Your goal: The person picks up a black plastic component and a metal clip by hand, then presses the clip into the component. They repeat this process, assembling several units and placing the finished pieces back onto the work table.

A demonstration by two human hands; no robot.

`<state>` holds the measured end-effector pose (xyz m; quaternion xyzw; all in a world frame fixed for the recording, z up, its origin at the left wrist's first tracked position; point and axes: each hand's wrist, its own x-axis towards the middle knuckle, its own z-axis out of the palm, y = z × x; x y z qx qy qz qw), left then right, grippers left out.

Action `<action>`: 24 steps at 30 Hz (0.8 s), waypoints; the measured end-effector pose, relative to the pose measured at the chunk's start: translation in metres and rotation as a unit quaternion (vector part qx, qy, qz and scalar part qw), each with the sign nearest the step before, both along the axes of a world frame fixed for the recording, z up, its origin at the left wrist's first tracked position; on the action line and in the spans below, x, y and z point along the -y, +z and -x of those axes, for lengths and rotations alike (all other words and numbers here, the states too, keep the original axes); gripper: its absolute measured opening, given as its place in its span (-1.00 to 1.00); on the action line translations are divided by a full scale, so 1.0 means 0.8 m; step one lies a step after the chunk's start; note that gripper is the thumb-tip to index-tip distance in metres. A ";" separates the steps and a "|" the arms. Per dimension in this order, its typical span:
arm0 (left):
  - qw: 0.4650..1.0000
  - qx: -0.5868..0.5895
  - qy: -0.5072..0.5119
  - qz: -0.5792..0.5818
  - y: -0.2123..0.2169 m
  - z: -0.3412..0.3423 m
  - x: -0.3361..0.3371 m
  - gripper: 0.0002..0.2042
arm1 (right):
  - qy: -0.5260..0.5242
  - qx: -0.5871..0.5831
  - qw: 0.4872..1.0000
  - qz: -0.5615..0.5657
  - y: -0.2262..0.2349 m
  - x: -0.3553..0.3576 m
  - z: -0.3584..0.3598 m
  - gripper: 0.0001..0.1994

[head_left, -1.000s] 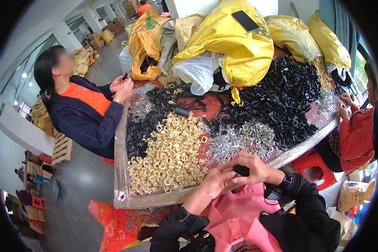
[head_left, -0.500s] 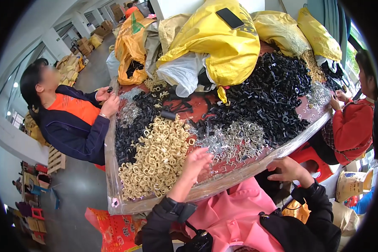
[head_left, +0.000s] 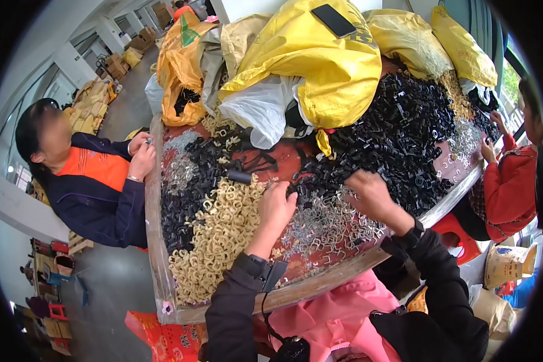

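My left hand (head_left: 276, 210) is over the table between the pile of cream ring-shaped pieces (head_left: 217, 247) and the loose black plastic parts (head_left: 312, 181). Its fingers are curled together, and a dark bit shows at their tips, too small to name surely. To the right, my right hand (head_left: 371, 194) reaches to where the silver metal hooks (head_left: 338, 228) meet the big black heap (head_left: 398, 148). Motion blurs its fingers, so their grip does not show. Beyond my left hand a black cylinder (head_left: 239, 177) lies by the cream pieces.
A wooden rim (head_left: 223, 311) edges the red tabletop. Yellow sacks (head_left: 338, 78) stand along the far side, one with a black phone (head_left: 333, 21) on it. A co-worker (head_left: 96, 175) sits left, another in red (head_left: 510, 181) right, both handling small parts. A red stool (head_left: 455, 238) stands lower right.
My right hand has moved forward and left from the table's near edge to the hooks and black parts. My left hand has shifted slightly forward, and its fingers have drawn together.
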<state>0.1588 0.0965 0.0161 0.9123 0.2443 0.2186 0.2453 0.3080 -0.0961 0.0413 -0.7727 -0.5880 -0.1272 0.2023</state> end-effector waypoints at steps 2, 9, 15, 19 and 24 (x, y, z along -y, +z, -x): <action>0.999 0.013 0.010 -0.037 -0.001 -0.020 -0.006 -0.69 | -0.097 0.023 0.995 -0.020 0.007 -0.015 -0.043 -0.71; 0.953 0.041 -0.123 0.275 0.004 -0.085 0.050 -0.69 | -0.121 -0.007 0.992 -0.030 -0.030 -0.008 -0.109 -0.79; 0.916 0.081 -0.198 0.339 0.013 -0.084 0.095 -0.55 | -0.031 -0.402 0.906 -0.127 -0.010 0.032 -0.041 -0.84; 0.919 0.165 -0.283 0.218 -0.001 -0.066 0.121 -0.55 | 0.071 -0.709 0.675 -0.192 -0.023 0.033 0.011 -0.87; 0.838 0.032 -0.226 0.496 0.009 -0.003 0.111 -0.63 | 0.048 -0.799 0.591 -0.103 -0.009 0.034 0.047 -0.80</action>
